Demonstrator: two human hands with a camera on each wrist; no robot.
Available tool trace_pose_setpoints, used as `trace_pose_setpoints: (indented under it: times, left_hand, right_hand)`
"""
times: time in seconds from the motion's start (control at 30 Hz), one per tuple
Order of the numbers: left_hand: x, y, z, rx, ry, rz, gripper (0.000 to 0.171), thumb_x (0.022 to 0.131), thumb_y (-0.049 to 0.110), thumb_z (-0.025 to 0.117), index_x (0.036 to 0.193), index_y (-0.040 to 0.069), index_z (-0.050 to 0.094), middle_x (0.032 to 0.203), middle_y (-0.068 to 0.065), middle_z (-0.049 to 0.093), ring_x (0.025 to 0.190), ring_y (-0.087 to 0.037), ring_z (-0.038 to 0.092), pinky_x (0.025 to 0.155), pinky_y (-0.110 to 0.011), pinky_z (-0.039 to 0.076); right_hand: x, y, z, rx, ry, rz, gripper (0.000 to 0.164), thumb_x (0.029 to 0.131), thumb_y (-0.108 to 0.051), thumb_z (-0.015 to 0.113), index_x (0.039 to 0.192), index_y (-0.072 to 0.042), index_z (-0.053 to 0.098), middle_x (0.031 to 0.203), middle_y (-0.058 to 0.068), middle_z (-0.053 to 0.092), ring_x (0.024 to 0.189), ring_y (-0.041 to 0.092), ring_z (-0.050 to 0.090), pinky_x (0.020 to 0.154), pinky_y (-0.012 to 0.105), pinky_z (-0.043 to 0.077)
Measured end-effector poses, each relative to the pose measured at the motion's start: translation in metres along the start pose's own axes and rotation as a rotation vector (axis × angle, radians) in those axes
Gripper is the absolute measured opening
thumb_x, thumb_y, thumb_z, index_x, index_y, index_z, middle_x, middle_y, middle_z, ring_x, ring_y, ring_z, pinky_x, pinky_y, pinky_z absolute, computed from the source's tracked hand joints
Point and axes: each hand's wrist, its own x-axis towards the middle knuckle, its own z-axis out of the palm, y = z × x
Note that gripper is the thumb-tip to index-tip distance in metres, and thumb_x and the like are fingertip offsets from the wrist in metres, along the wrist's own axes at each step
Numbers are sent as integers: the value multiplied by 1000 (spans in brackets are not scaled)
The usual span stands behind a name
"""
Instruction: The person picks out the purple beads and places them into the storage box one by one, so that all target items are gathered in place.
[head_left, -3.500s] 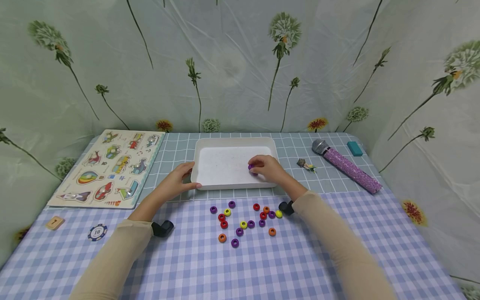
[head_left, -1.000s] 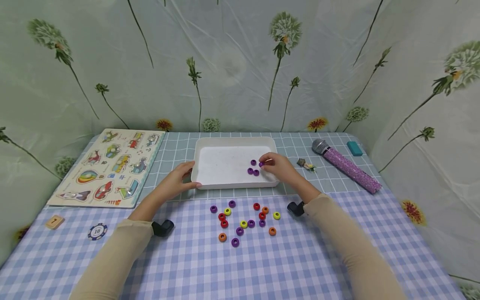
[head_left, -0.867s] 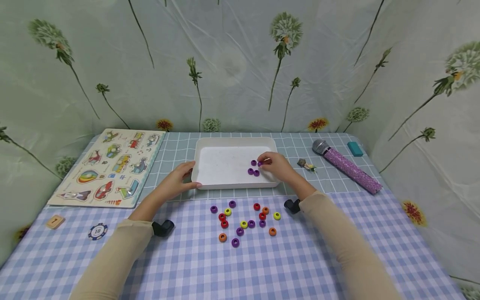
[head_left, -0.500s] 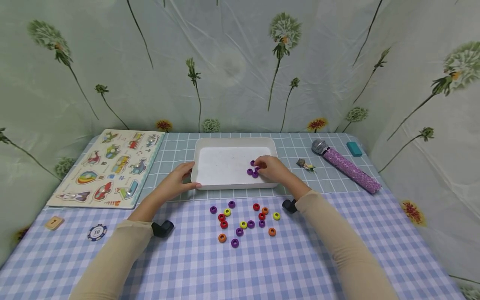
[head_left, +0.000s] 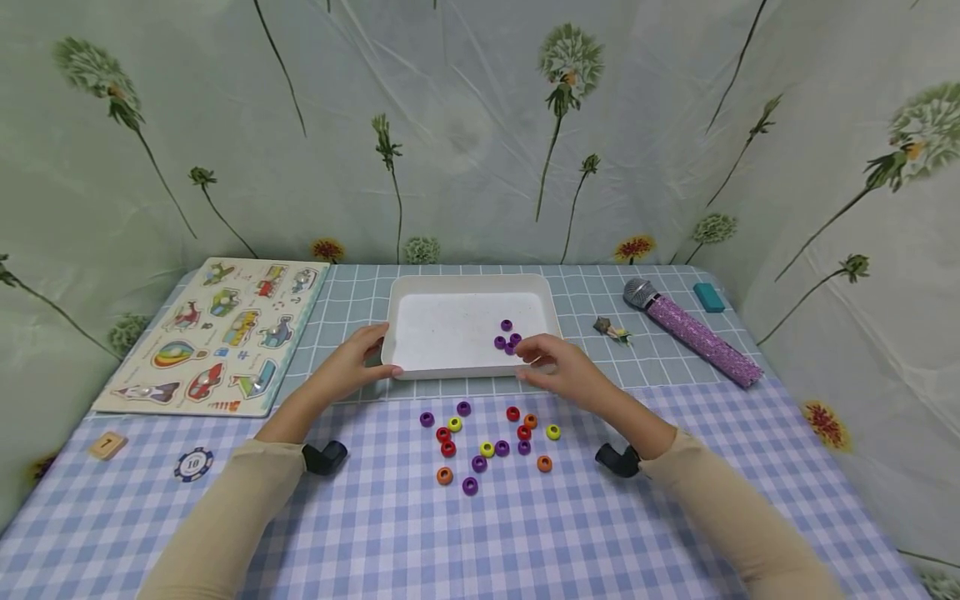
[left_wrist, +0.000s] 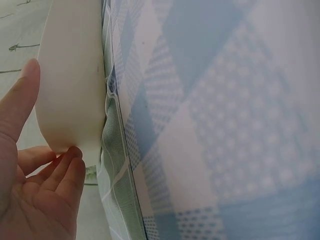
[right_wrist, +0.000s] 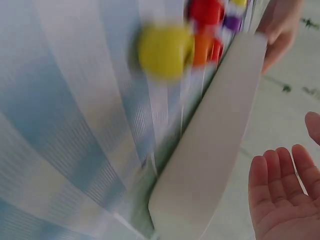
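Observation:
In the head view, my left hand [head_left: 348, 365] holds the front left corner of a white tray [head_left: 442, 372], thumb on the front wall and fingers against the left side. The left wrist view shows curled fingertips touching the tray's corner [left_wrist: 75, 110]. My right hand [head_left: 566, 372] is over the tray's front right corner, fingers loosely apart and holding nothing; its palm [right_wrist: 285, 200] shows bare in the right wrist view. Several purple beads [head_left: 507, 325] lie together in the right part of the tray, just left of its fingertips. One is partly hidden by the fingers.
In front of the tray, loose beads lie scattered: purple [head_left: 470, 486], red [head_left: 513, 413], yellow [head_left: 552, 432] and orange [head_left: 544, 464]. Left are a puzzle board [head_left: 217, 342], a wooden number tile [head_left: 108, 445] and a poker chip [head_left: 194, 464]. Right are a glittery microphone [head_left: 693, 333], a small figurine [head_left: 612, 330] and a teal block [head_left: 708, 297].
My right hand has set another purple bead among those in the tray, let go, and drawn back toward the front right. My left hand has stayed at the tray's corner.

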Motion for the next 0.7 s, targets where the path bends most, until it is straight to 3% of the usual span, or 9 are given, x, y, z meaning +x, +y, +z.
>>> trace_pose_setpoints:
  times: [0.17,0.33,0.57,0.7]
  left_hand:
    - [1,0,0,-1,-8,0,92,63,50,60,131,1,19,128,-17,25,115,-26,29,92,-34,32]
    - [1,-1,0,-5,-10,-2,93,63,51,60,131,1,20,128,-17,25,115,-26,29,92,-34,31]
    - [0,-1,0,-13,-6,-10,91,64,50,60,131,3,21,128,-16,26,115,-26,29,92,-34,31]
    - [0,-1,0,-11,-15,-15,92,64,51,59,131,3,19,128,-16,25,115,-26,29,92,-34,31]
  right_hand:
    - [-32,-4,11,72,-64,-40,34,75,-20,61,103,-4,52,97,10,54,86,22,51,76,29,44]
    - [-57,0,24,89,-139,-3,29,74,-19,61,99,-6,54,91,4,56,81,15,53,72,27,46]
    - [-67,1,35,73,-192,49,22,73,-13,63,94,-9,56,89,-2,54,77,8,52,69,22,46]
    - [-68,0,41,5,-210,66,21,73,-12,63,93,-11,57,89,-4,53,77,7,51,68,20,46]
